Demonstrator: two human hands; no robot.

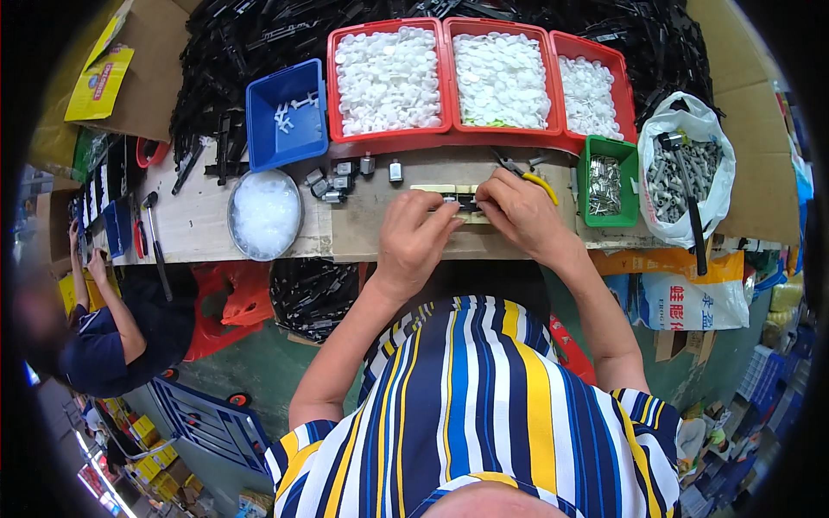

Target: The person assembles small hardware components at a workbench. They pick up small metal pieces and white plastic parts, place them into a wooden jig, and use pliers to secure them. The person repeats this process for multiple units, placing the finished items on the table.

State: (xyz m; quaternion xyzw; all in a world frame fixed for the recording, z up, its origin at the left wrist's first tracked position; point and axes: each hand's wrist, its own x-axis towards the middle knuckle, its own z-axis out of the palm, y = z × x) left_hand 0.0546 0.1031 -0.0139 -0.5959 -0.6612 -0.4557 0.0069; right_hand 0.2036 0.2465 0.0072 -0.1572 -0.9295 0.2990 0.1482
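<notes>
Both hands met over a small black part [465, 203] lying on a pale yellow block [436, 189] at the middle of the workbench [199, 226]. The left hand [416, 231] pinched the part's left end with its fingertips closed on it; the right hand [515, 210] pressed its fingers together on the right end. At twelve o'clock stood three red trays of white caps [390, 79]; at eleven a blue bin [286, 112]; at three a green bin of metal pieces [607, 183]; at nine a round bowl of clear bits [264, 214].
</notes>
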